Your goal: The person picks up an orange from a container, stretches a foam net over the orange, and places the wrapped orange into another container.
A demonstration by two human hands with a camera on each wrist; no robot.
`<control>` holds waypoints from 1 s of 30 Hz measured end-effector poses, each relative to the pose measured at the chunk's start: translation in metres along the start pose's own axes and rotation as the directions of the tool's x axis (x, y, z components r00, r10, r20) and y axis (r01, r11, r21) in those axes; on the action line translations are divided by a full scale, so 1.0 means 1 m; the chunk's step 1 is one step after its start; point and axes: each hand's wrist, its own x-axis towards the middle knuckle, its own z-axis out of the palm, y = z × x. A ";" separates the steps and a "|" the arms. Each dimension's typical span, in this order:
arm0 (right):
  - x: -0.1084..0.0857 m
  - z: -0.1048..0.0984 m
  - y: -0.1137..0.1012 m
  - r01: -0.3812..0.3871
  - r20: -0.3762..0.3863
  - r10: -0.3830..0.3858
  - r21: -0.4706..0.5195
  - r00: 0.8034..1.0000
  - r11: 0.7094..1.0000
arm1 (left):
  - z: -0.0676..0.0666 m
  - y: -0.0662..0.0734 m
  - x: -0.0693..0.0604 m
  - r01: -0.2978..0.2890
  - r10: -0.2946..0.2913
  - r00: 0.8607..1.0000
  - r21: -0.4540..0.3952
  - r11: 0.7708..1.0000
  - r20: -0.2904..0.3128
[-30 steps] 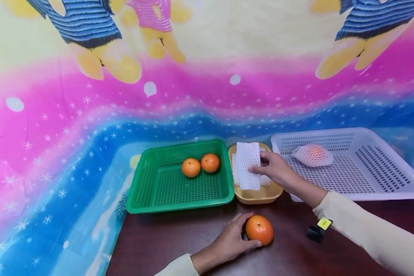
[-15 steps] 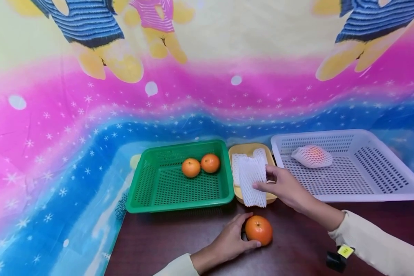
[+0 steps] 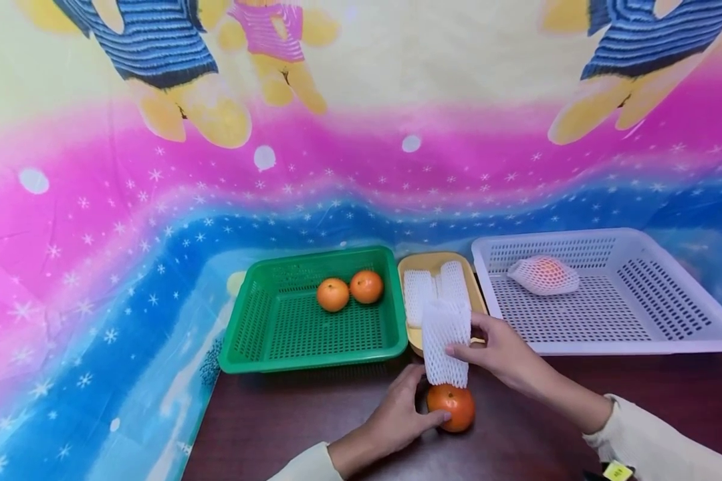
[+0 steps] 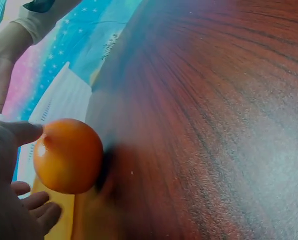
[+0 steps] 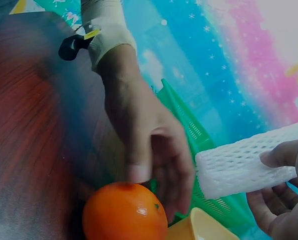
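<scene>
The left hand [image 3: 400, 414] curls its fingers round the orange [image 3: 458, 409] on the table [image 3: 511, 447]; the right hand [image 3: 508, 354] pinches a net [image 3: 442, 344] above and apart from it. Beyond the orange, a tray [image 3: 426, 261] holds two more nets [image 3: 418, 297]; beyond and left, a green basket [image 3: 325, 337] holds two oranges [image 3: 333, 294]; beyond and right, a white basket [image 3: 589, 321], one netted fruit [image 3: 544, 274].

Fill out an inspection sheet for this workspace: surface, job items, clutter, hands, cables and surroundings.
Surface: dark wood-grain table.
Job's things: bare fruit on the table; white net sleeve held near it; spare sleeves in yellow tray; two fruits in green basket; one netted fruit in white basket.
Clutter: nothing seen.
Hands: left hand cups the bare fruit on the table; right hand pinches the white net sleeve.
Cables: nothing seen.
Surroundings: printed backdrop behind the baskets.
</scene>
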 end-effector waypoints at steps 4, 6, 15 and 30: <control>-0.004 0.003 0.001 0.000 -0.008 0.001 0.055 1.000 0.998 | -0.007 0.010 -0.005 -0.016 0.012 0.994 -0.038 0.999 -0.110; -0.005 0.005 0.001 0.004 -0.024 -0.002 0.077 1.000 0.997 | -0.009 0.017 -0.006 0.014 -0.034 0.990 -0.142 0.990 -0.137; -0.012 0.012 -0.006 0.059 -0.196 -0.043 0.078 0.980 0.995 | -0.017 0.048 -0.004 0.205 -0.359 0.933 -0.837 0.508 0.011; -0.023 0.026 0.000 0.186 -0.253 -0.170 0.042 0.952 0.982 | -0.020 0.066 0.016 0.147 -0.464 0.883 -0.900 0.411 -0.068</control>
